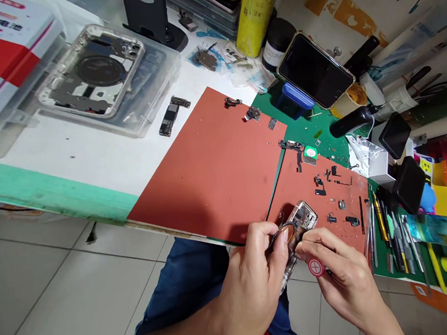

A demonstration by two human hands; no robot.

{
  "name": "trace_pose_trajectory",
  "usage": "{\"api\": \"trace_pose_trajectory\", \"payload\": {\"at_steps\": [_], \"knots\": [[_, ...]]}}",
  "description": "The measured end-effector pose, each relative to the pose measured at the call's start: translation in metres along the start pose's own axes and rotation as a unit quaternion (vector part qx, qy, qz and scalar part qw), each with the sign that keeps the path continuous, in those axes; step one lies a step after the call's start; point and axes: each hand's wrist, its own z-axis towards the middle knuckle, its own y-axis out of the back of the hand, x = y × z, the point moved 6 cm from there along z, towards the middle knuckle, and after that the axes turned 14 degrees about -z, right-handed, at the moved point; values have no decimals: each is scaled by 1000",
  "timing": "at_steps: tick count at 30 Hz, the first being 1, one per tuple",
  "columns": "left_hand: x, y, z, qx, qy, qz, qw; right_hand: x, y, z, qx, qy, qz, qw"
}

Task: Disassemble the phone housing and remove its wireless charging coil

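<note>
At the bench's front edge, an opened phone housing (304, 215) is tilted between my two hands, its inner side showing. My left hand (256, 269) is closed, thumb and forefinger pinching a round copper-and-black charging coil (291, 233) over the housing. My right hand (339, 267) is closed beside the housing's right edge. A screwdriver with a red, cross-marked cap (316, 267) sticks out from its fingers; its shaft and tip are hidden. The fingertips of that hand meet the housing's side.
Small phone parts (319, 185) lie on the right red mat (342, 235). A logic board (172, 117) rests left of the larger red mat (208, 174). Another phone housing (94, 74) lies on a plastic box. Screwdrivers and tweezers (398, 241) line the right. A phone (314, 71) leans behind.
</note>
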Motion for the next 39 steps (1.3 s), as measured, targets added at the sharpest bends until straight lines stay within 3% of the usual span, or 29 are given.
{"api": "trace_pose_trajectory", "payload": {"at_steps": [6, 12, 20, 39], "knots": [[1, -1, 0, 7, -5, -8, 1000, -2, -4, -3, 9, -7, 12, 1000], [5, 0, -1, 8, 19, -23, 1000, -1, 1, -10, -57, 8, -4, 998], [5, 0, 0, 11, 34, -36, 999, 2, 0, -14, -74, 36, -71, 994], [-1, -1, -2, 1, -3, -8, 1000, -1, -5, -2, 39, -36, -2, 999]]}}
